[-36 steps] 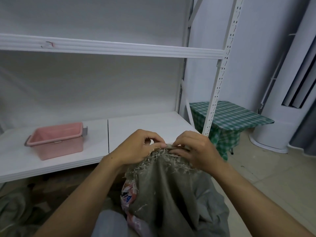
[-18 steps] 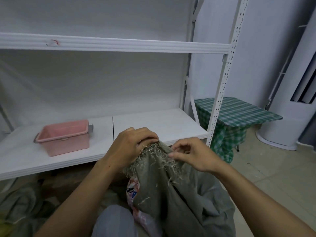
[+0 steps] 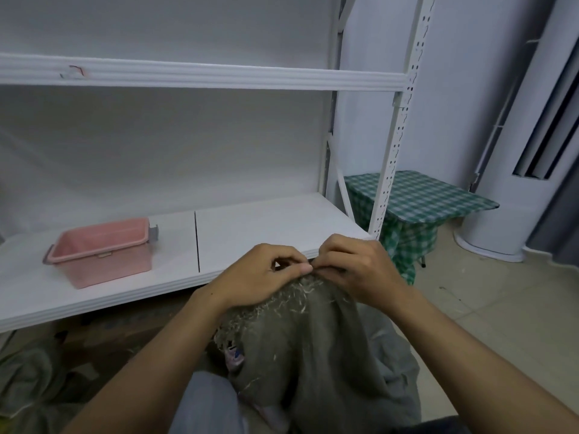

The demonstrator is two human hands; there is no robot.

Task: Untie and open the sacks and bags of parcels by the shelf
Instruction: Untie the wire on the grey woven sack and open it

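Observation:
A grey-green woven sack [image 3: 316,346] with a frayed, stringy top edge stands in front of me, before the white shelf [image 3: 250,233]. My left hand [image 3: 266,277] grips the gathered mouth of the sack from the left, thumb stretched rightwards across the top. My right hand [image 3: 354,270] pinches the same frayed edge from the right, fingers curled, its fingertips meeting my left thumb. A printed parcel [image 3: 235,355] peeks out at the sack's left side. The tie itself is hidden under my fingers.
A pink plastic basket [image 3: 103,252] sits on the lower shelf at left. A small table under a green checked cloth [image 3: 419,198] stands right of the shelf post [image 3: 391,151], beside a white tower unit [image 3: 513,170]. More grey sacks [image 3: 28,383] lie on the floor at lower left.
My right hand has moved back up and left to the sack's top, meeting my left hand again. The frayed edge that was spread apart is bunched together between both hands.

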